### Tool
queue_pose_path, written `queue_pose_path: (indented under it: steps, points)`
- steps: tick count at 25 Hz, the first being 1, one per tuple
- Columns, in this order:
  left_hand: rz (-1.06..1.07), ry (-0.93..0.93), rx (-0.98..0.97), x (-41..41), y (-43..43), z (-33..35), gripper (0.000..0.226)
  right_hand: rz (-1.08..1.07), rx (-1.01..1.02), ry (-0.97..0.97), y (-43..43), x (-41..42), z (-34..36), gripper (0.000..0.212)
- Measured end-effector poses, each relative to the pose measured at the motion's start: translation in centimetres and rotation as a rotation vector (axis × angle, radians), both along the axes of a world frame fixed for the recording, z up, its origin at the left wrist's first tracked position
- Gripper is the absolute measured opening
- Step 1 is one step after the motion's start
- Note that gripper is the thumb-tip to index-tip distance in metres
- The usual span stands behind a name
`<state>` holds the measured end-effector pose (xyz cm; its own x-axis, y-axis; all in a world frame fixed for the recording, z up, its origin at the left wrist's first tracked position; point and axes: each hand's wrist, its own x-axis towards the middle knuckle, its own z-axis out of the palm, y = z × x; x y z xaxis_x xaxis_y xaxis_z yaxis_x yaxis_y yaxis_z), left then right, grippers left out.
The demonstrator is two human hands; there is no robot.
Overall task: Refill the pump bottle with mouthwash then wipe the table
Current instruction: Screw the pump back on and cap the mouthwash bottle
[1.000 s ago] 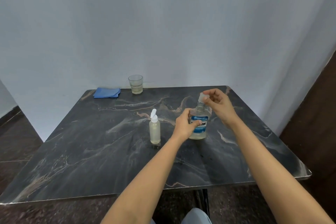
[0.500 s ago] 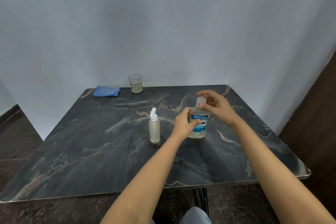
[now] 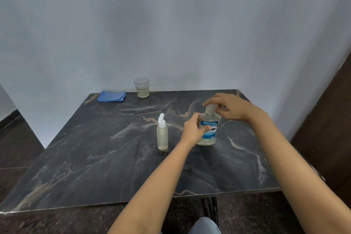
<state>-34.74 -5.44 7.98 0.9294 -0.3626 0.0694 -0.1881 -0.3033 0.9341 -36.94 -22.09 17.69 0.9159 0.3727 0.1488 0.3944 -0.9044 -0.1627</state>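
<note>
Blue cloth (image 3: 111,96), folded, lies at the far left edge of the dark marble worktop (image 3: 95,157), well away from either grip, and a glass (image 3: 141,87) with a little pale liquid stands just to its right. Nearer, the small pump bottle (image 3: 162,135) stands upright with its white pump head on, just left of the left hand's grip and not touched by it. The left hand (image 3: 193,129) is wrapped around the body of the mouthwash bottle (image 3: 208,129), thumb across the label, holding it upright on the worktop. The right hand (image 3: 230,107) has come down over the half second: a second ago its fingers held the cap (image 3: 210,109) raised above the neck, and now they are pinched on the cap with the cap seated on the neck. That reads as the mouthwash bottle being closed, which suggests pouring is over and the wipe with the cloth comes next, though the pump bottle's fill level is hard to judge.
</note>
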Motion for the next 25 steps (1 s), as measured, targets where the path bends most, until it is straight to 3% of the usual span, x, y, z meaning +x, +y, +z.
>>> queue_pose_path:
  steps: [4, 8, 12, 15, 25]
  points:
    - [0.014, -0.002, -0.015, -0.1, -0.1, -0.1, 0.040, 0.023, -0.051, 0.042, 0.1, 1.4, 0.6, 0.031]
    - [0.020, -0.008, -0.013, 0.1, -0.2, -0.3, 0.039, 0.028, -0.238, 0.013, 0.6, 1.9, 1.4, 0.013]
    - [0.057, -0.032, 0.004, -0.2, -0.5, -0.7, 0.037, -0.023, -0.454, -0.193, 2.1, 2.3, 0.1, 0.050]
    - [0.062, -0.029, 0.011, -0.3, -0.4, -0.6, 0.039, -0.129, -0.593, -0.255, 3.4, 2.3, -0.5, 0.051]
    - [0.146, -0.077, 0.020, -0.9, -0.7, -1.2, 0.038, -0.496, -0.452, -0.249, 5.6, 1.6, -1.9, 0.051]
